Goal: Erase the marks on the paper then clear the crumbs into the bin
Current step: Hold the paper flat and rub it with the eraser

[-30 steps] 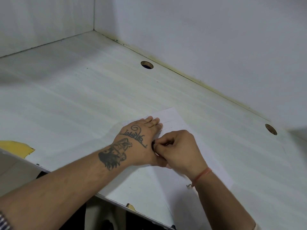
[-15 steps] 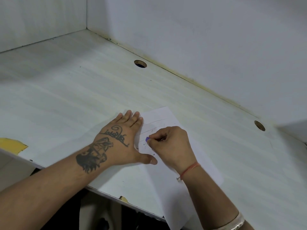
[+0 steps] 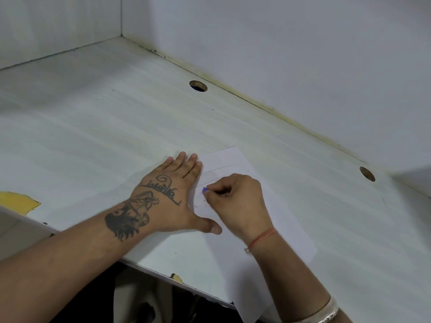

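Observation:
A white sheet of paper (image 3: 286, 231) lies on the white desk, its near end hanging over the front edge. Thin pencil lines (image 3: 219, 169) run across its far part. My left hand (image 3: 170, 197), tattooed on the back, lies flat with fingers spread on the paper's left edge. My right hand (image 3: 235, 199) pinches a small blue eraser (image 3: 204, 190) and presses its tip on the paper just below the pencil lines. Most of the eraser is hidden in my fingers. No bin is in view.
The white desk (image 3: 98, 127) fills a corner between two white walls. Two round cable holes (image 3: 198, 86) (image 3: 367, 174) sit along the back wall. The front edge (image 3: 149, 268) is chipped, with a yellow patch (image 3: 17, 201) at the left.
My left hand slid left and spread flat on the paper's edge. My right hand moved off it, and the blue eraser tip now shows on the paper. The view shifted slightly.

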